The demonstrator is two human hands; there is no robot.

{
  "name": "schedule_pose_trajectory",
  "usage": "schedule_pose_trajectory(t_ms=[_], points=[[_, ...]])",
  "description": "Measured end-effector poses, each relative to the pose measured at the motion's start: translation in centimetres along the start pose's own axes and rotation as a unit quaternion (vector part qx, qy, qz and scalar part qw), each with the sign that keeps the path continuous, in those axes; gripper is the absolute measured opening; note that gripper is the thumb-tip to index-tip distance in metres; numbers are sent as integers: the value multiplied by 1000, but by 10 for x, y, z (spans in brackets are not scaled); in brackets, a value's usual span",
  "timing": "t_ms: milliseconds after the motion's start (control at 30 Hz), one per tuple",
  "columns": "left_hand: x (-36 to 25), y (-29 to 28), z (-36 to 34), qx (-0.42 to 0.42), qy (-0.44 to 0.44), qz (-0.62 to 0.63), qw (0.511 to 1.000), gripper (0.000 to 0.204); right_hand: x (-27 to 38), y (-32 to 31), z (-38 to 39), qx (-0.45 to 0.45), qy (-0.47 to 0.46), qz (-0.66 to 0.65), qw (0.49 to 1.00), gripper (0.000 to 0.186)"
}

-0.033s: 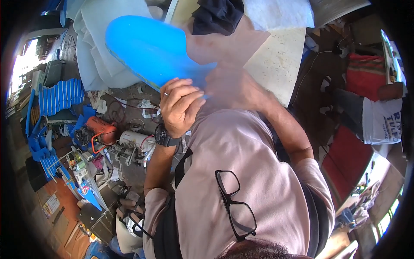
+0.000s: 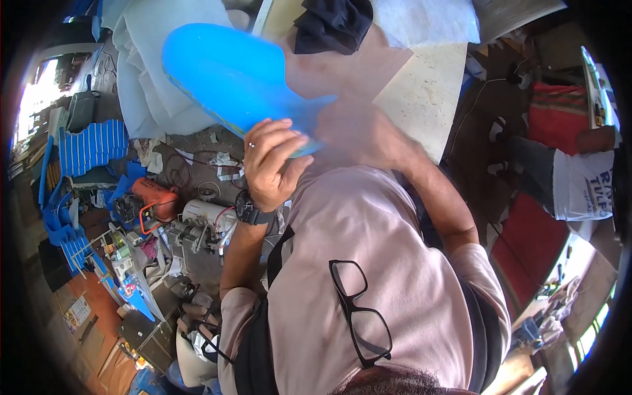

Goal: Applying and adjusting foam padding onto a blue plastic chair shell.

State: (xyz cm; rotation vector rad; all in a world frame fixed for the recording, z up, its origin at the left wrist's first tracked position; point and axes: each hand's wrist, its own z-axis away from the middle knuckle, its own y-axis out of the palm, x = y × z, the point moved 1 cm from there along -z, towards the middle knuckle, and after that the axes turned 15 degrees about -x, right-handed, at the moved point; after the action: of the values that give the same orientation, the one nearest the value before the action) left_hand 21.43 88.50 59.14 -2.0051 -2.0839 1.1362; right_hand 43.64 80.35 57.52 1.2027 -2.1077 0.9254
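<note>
A bright blue, smooth piece (image 2: 224, 72) with a broad rounded end is held up above the near edge of the table; its exact kind is unclear. My left hand (image 2: 273, 155) is closed on its lower edge, the fingers wrapped over the front. At its narrower, pointed end, my right hand (image 2: 359, 128) is smeared by motion, so its fingers and grip cannot be made out. A crumpled black cloth (image 2: 332, 26) lies on the table behind, near a brownish sheet (image 2: 375, 66).
White padding sheets (image 2: 141, 85) hang at the far left. An orange tank (image 2: 155, 197) and machine parts (image 2: 204, 220) stand on the cluttered floor to the left. At the right, a person in a white shirt (image 2: 579, 184) is beside red-covered surfaces (image 2: 526, 257). Glasses (image 2: 359, 313) hang on my shirt.
The blue piece's pointed end and my blurred right hand have shifted very slightly to the right. My left hand keeps its hold.
</note>
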Motion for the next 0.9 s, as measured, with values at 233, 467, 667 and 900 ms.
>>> schedule_pose_trajectory(t_ms=[233,467,667,900], points=[[19,-24,1,40,13,-2,999,42,20,20,13,-92,-42,75,992,36],[25,-17,-6,37,58,7,998,27,24,37,14,-90,-73,134,984,31],[43,-29,-11,15,-11,134,991,33,30,39,14,-99,-42,121,987,28],[61,-37,-2,27,63,87,994,62,36,52,9,-97,-84,191,973,30]])
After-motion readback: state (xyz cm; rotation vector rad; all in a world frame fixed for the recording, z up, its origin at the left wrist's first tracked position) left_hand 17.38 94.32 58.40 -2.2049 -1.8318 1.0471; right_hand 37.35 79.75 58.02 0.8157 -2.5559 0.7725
